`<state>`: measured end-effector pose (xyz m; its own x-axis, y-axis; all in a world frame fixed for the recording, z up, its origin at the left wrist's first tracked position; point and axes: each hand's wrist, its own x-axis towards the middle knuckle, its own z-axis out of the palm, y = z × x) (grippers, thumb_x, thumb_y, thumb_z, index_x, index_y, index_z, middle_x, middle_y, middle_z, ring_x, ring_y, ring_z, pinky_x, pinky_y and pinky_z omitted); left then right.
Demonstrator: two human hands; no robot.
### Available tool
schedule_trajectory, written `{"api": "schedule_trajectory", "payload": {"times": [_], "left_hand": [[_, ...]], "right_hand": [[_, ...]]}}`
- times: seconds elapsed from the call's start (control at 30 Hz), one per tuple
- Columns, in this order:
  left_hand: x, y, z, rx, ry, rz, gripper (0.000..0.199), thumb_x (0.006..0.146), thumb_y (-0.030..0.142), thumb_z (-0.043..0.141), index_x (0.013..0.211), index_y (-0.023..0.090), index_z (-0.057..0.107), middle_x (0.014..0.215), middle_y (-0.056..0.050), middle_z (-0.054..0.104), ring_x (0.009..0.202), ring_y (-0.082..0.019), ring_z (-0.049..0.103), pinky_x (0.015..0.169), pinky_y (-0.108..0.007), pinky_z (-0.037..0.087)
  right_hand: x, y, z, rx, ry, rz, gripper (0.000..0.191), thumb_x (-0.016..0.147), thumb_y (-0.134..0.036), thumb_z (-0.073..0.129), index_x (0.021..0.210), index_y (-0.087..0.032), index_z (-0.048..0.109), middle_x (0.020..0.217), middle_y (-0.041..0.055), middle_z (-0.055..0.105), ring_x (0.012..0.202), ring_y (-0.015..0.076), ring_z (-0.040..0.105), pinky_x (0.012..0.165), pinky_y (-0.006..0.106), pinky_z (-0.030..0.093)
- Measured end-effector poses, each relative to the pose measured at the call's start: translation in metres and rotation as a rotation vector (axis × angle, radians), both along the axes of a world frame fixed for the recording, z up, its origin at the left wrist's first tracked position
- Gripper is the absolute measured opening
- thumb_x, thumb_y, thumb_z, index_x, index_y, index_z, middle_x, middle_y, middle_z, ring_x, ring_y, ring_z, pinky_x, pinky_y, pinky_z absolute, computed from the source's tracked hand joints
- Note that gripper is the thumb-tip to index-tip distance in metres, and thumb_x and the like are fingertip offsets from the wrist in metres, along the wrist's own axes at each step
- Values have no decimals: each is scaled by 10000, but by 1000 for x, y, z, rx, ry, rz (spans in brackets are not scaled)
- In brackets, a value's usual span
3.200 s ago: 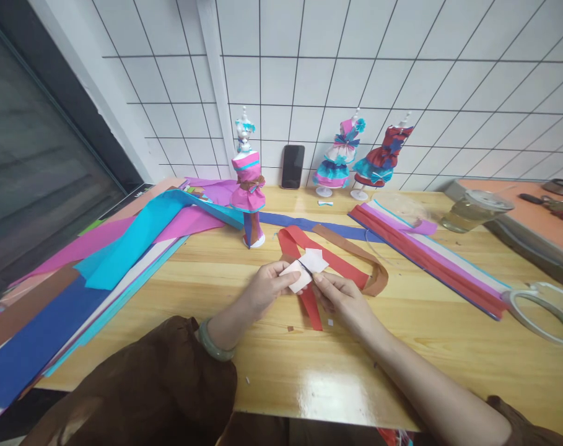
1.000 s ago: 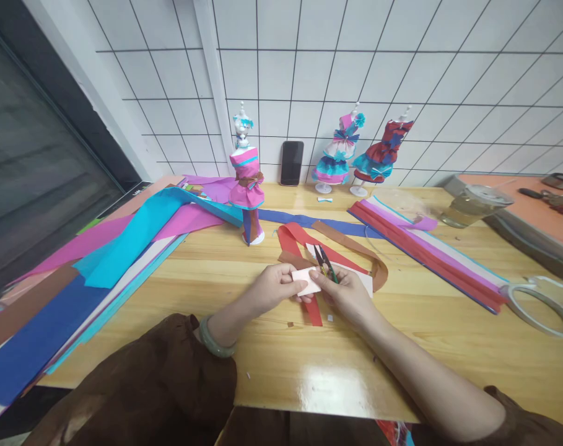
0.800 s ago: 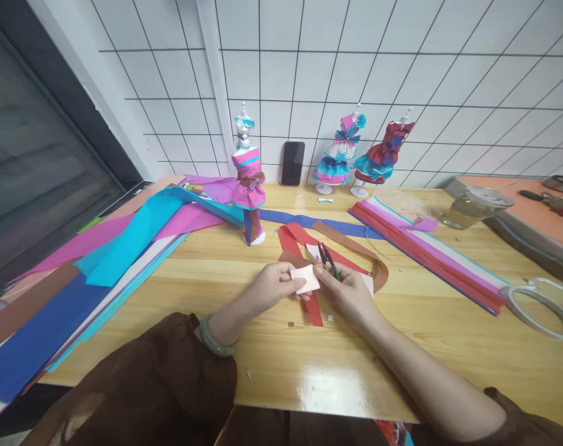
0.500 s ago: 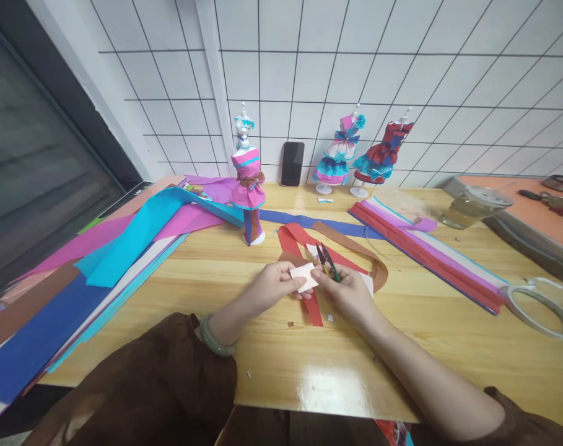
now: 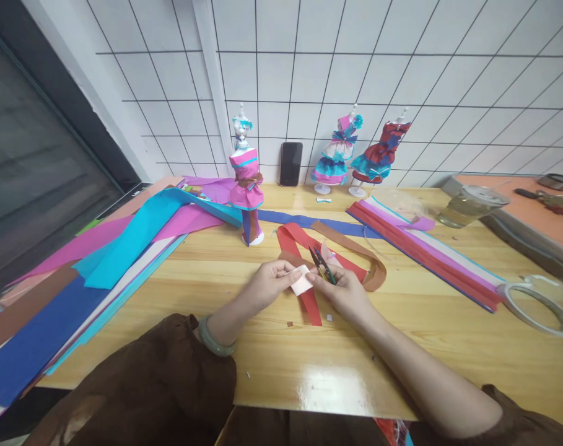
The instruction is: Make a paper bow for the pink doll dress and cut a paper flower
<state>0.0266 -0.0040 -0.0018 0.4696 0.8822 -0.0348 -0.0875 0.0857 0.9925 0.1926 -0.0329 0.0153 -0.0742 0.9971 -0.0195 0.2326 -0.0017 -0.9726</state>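
I view the table (image 5: 272, 365) through the head camera. The left hand (image 5: 274, 285) is closed to a pinch: its thumb and fingers grip the left edge of the white piece (image 5: 301, 283). The right hand (image 5: 349, 292) is half curled. Its thumb and fingertips pinch the right edge of the same piece, and the scissors (image 5: 322, 266) sit in its grasp, blades pointing to the far left. I cannot tell how the handles lie under the fingers.

The white piece is held above the red strip (image 5: 311, 306), at the near middle of the work area. A pale sheet (image 5: 328, 253) shows just beyond the scissors; I cannot tell whether the right hand touches it. The brown strip (image 5: 378, 269) curves to the right of the red one. The blue strip (image 5: 304, 218) runs across beyond both.

At far left of the hands, the pink mannequin (image 5: 247, 189) stands upright. The phone (image 5: 291, 164) leans upright at the wall. To its right stand the white mannequin (image 5: 337, 148) and the red mannequin (image 5: 384, 145), with the bow (image 5: 323, 200) lying nearer. Farther right I locate the strip stack (image 5: 425, 257), the ring (image 5: 536, 310) and the cup (image 5: 471, 205).
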Motion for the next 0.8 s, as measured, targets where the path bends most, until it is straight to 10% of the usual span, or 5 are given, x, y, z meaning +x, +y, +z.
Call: {"api": "schedule_trajectory", "payload": {"times": [0.8], "left_hand": [[-1,-1,0,-27,90,-3,270,672,352,658,766,112,578,719,-41,640,646,-122,575,615,-226,410]], "right_hand": [[-1,2,-7,44,32,-144,287,650,-343,692,844,-150,607,760,51,658,728,185,622,724,319,491]]}}
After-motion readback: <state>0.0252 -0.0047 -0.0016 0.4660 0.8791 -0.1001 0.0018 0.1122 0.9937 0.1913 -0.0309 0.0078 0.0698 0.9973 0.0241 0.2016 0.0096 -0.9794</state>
